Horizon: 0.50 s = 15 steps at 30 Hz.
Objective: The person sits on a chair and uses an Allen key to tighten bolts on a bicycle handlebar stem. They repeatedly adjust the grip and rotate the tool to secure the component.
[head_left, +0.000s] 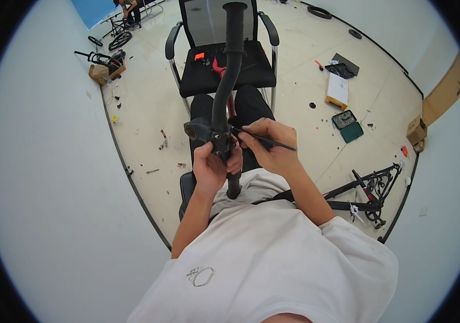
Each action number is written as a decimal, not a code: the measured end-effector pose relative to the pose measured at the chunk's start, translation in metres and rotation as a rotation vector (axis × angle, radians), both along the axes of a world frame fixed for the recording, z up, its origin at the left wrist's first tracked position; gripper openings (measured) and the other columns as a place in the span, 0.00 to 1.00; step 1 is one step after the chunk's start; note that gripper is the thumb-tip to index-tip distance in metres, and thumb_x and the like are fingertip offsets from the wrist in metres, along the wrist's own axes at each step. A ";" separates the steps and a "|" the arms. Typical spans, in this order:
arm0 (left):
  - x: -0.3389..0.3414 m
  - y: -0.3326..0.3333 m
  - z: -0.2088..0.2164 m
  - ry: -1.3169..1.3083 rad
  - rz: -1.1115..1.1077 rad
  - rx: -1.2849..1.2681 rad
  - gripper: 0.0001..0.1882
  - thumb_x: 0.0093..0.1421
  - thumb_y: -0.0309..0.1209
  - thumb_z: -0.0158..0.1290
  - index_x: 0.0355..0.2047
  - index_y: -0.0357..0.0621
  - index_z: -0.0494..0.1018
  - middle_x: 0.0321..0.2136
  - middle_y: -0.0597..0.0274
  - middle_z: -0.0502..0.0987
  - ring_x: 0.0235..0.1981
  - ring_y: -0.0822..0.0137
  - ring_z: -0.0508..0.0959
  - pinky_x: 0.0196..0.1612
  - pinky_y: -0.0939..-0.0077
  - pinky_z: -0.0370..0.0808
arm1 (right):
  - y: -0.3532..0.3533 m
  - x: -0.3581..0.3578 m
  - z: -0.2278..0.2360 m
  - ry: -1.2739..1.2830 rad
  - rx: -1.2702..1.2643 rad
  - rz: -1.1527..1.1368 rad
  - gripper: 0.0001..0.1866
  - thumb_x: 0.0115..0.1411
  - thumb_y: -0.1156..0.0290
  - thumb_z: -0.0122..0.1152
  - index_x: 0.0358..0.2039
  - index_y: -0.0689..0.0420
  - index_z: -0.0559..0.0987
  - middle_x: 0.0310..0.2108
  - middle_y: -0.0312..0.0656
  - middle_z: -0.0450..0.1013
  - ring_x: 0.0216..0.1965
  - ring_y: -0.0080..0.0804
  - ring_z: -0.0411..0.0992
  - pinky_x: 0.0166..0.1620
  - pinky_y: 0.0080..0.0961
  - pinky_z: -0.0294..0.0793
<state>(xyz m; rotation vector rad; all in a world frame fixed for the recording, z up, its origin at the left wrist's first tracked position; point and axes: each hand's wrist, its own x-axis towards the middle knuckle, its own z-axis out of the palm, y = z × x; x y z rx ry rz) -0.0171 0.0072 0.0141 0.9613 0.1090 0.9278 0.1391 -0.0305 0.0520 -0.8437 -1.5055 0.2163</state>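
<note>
A black bicycle handlebar (pixel 229 81) runs away from me over my lap, a grip on its far end and its near end by my waist. Clamped at its middle is a black stem (pixel 202 129) with bolts in its faceplate. My left hand (pixel 209 168) is wrapped round the stem clamp from below, the thumb along its side. Between the fingers of my right hand (pixel 274 141) is a thin dark hex key (pixel 267 140). Its tip meets the right side of the clamp; whether it sits in a bolt is hidden.
A black chair (pixel 230 67) faces me, with a red tool (pixel 218 67) and an orange item (pixel 199 56) on its seat. Right lie a bike frame (pixel 372 191), a green case (pixel 352 132) and a white box (pixel 337 90). Far left, a person (pixel 128 11) bends beside a bicycle (pixel 117 29).
</note>
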 end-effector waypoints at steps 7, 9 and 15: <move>-0.001 -0.004 -0.001 -0.009 -0.059 -0.076 0.27 0.60 0.50 0.35 0.42 0.36 0.68 0.18 0.63 0.65 0.18 0.71 0.62 0.23 0.75 0.60 | -0.002 -0.003 -0.006 -0.068 -0.020 -0.132 0.14 0.54 0.78 0.63 0.14 0.63 0.69 0.11 0.41 0.65 0.10 0.21 0.63 0.15 0.20 0.59; 0.000 -0.009 0.001 0.039 -0.057 -0.109 0.28 0.60 0.50 0.36 0.42 0.36 0.68 0.18 0.62 0.65 0.18 0.71 0.62 0.23 0.76 0.60 | -0.003 -0.006 -0.005 -0.026 -0.016 -0.120 0.15 0.54 0.79 0.61 0.13 0.63 0.68 0.10 0.41 0.64 0.10 0.21 0.61 0.14 0.21 0.57; -0.001 -0.004 -0.001 0.013 -0.096 -0.065 0.28 0.59 0.51 0.36 0.42 0.36 0.69 0.18 0.62 0.65 0.18 0.70 0.62 0.23 0.76 0.59 | -0.004 -0.001 0.007 0.068 -0.033 -0.108 0.05 0.55 0.81 0.60 0.23 0.65 0.76 0.13 0.38 0.70 0.14 0.19 0.67 0.18 0.15 0.62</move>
